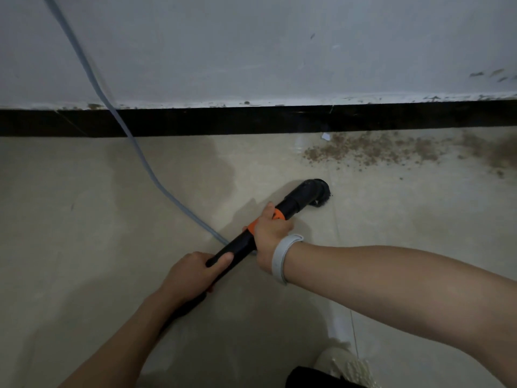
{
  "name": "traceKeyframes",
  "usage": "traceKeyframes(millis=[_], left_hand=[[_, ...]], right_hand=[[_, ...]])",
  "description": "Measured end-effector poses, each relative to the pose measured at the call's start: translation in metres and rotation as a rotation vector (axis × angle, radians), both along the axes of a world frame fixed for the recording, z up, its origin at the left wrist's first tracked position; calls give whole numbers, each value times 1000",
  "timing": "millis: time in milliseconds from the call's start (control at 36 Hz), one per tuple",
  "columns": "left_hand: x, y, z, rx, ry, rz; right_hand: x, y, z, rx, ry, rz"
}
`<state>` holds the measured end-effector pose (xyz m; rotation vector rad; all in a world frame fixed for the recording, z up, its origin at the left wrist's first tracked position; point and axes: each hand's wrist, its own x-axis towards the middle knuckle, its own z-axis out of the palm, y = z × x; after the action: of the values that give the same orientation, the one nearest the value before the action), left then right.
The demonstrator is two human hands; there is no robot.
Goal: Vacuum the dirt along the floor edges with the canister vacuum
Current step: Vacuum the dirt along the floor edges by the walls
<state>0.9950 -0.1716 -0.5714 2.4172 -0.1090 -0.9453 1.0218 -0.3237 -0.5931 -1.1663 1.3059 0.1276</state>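
Head view shows both hands, left hand [193,271] and right hand [270,233], gripping the wand [240,243]; better push the brush nozzle [319,191] slowly right into dirt [372,152] beside the baseboard [251,120].

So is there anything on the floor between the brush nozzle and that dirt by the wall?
Nothing visible does. Bare floor tile lies between the brush nozzle and the dirt along the black baseboard. The grey cable runs off to the left, clear of that path.
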Motion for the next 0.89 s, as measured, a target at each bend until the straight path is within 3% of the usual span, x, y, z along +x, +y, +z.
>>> traceKeyframes(millis=[222, 361, 583, 750, 889], left_hand=[[2, -5, 1, 3, -12, -44], [8, -19, 1, 31, -110, 24], [24, -16, 1, 98, -221, 152], [36, -25, -2, 176, -255, 262], [36, -33, -3, 182, -302, 193]], right_hand=[[-5, -9, -1, 43, 22, -53], [17, -15, 0, 2, -65, 37], [54, -12, 22, 216, -151, 139], [76, -14, 38, 245, -195, 198], [72, -24, 31, 266, -224, 119]])
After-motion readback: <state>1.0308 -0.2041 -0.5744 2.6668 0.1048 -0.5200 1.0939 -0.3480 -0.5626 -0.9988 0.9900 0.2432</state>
